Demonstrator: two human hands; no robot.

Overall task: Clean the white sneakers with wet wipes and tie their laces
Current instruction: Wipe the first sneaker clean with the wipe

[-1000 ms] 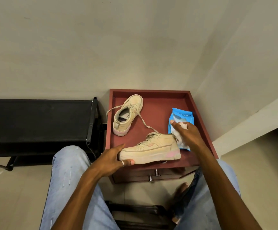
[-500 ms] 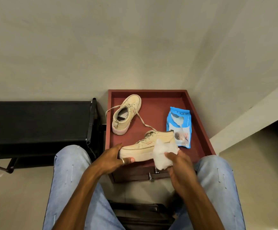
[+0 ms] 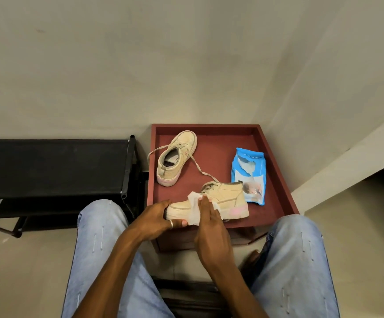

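Observation:
Two cream sneakers with pink soles lie on a red-brown cabinet top (image 3: pixel 218 143). The near sneaker (image 3: pixel 228 199) lies along the front edge, toe to the left. My left hand (image 3: pixel 156 220) grips its toe. My right hand (image 3: pixel 210 228) presses a white wet wipe (image 3: pixel 194 208) against the sneaker's side with straight fingers. The far sneaker (image 3: pixel 176 158) stands at the back left, its loose laces (image 3: pixel 199 169) trailing toward the near one. A blue wet wipe packet (image 3: pixel 249 173) lies at the right.
A black shoe rack (image 3: pixel 53 166) stands left of the cabinet. Walls close in behind and to the right. My knees in light jeans (image 3: pixel 294 260) flank the cabinet front, where a drawer (image 3: pixel 179 242) sits below the top.
My right hand pulled a wipe from the packet, carried it left and now presses it on the near sneaker. My left hand kept its hold on the toe.

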